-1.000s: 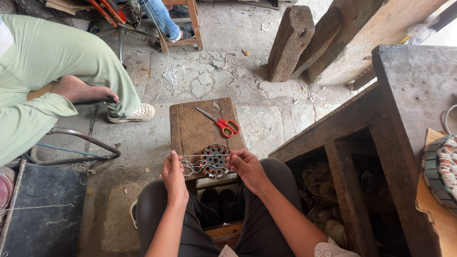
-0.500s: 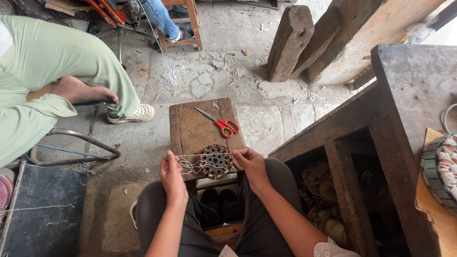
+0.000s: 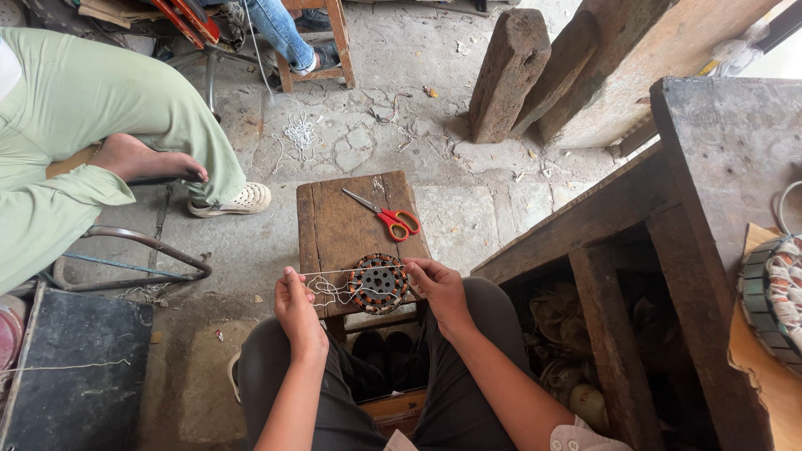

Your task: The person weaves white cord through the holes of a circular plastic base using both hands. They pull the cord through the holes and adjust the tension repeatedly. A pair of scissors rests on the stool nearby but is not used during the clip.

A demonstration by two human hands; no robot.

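A round wound motor coil point(image 3: 378, 283) lies on the near edge of a small wooden stool point(image 3: 334, 225). My right hand point(image 3: 440, 286) grips the coil's right side. My left hand point(image 3: 296, 306) pinches a white string point(image 3: 332, 273) pulled taut from the coil toward the left, with loose loops of string below it. Red-handled scissors point(image 3: 386, 216) rest on the stool beyond the coil, untouched.
A person in light green clothes sits at the left, a foot point(image 3: 150, 161) and a white sandal point(image 3: 236, 200) near the stool. Wooden blocks point(image 3: 510, 73) lean at the back. A heavy wooden bench point(image 3: 718, 184) stands at right with another wound coil point(image 3: 773, 288) on it.
Both hands stay at the coil. My left hand has shifted slightly with the string; the view has tilted a little.
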